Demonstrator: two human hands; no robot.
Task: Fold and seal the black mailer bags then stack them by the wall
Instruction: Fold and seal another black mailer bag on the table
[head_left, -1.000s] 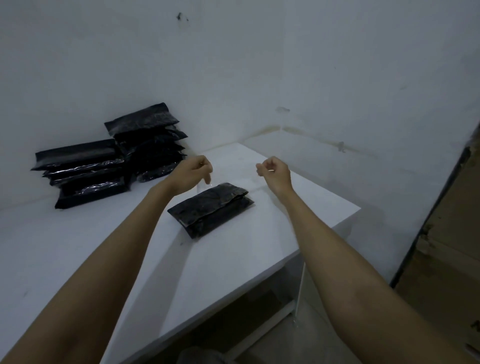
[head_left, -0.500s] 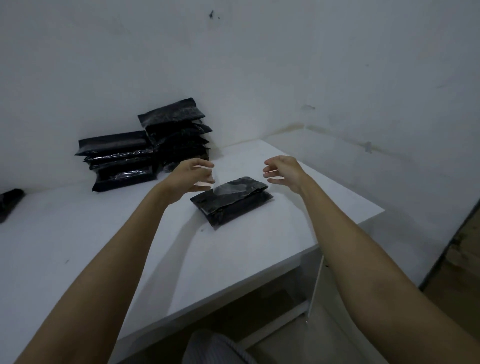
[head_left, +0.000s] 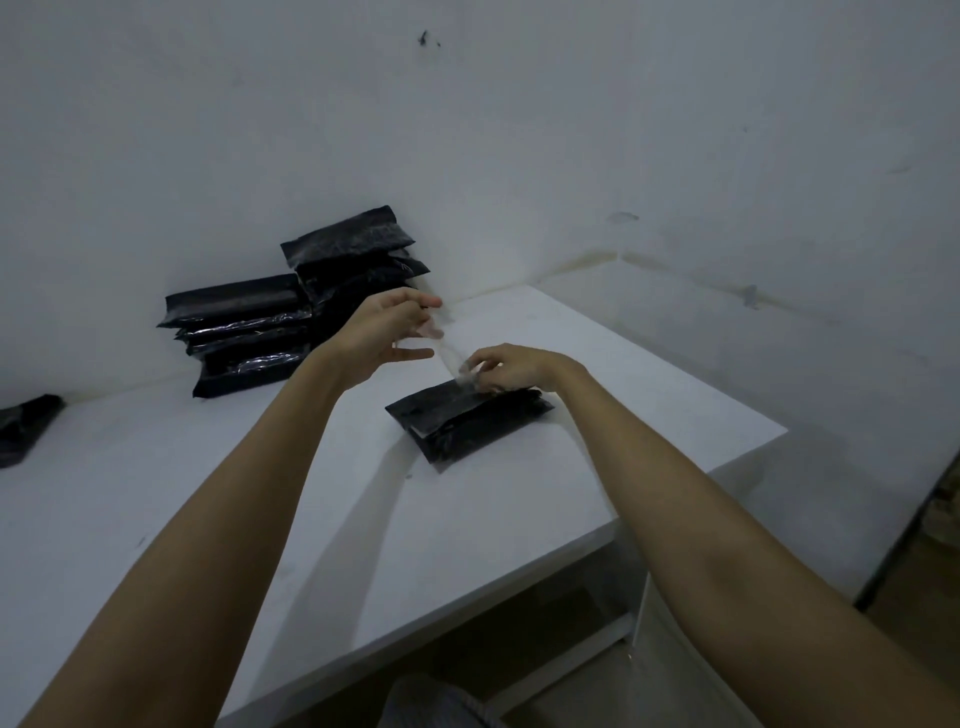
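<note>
A folded black mailer bag (head_left: 470, 428) lies flat on the white table (head_left: 218, 483), right of centre. My right hand (head_left: 511, 368) rests on the bag's far edge and pinches the lower end of a clear strip (head_left: 451, 349). The strip runs up and left to my left hand (head_left: 387, 332), which is raised above the table with its fingertips on the strip's upper end. Against the wall stand two stacks of sealed black mailer bags, a lower one (head_left: 241, 332) and a taller one (head_left: 356, 254).
Another black bag (head_left: 26, 428) lies at the table's left edge of view. The table's right corner (head_left: 774, 431) drops off to the floor, with a white frame leg (head_left: 636, 613) below. White walls meet in the corner behind the stacks.
Both hands were apart above the bag with fingers loose. Now the right hand has dropped onto the bag's far edge, and a clear strip is stretched between the two hands.
</note>
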